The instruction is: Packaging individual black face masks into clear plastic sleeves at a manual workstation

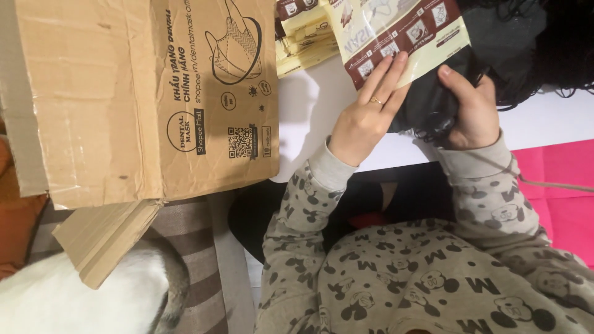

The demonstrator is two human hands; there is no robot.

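Observation:
My left hand (365,120), with a ring on one finger, lies on the lower corner of a flat cream and brown packet (402,34) and holds it at the white table's (309,111) near edge. My right hand (471,108) grips a bundle of black face masks (427,105) right at the packet's open end, thumb on top. The bundle sits partly under the packet. More black masks with thin loops (526,43) are piled at the far right.
A large open cardboard box (148,93) stands at the left, one flap hanging down. A stack of the same cream packets (303,37) lies behind it. A pink sheet (557,185) covers the right. Something white and furry (74,297) rests on striped fabric at the lower left.

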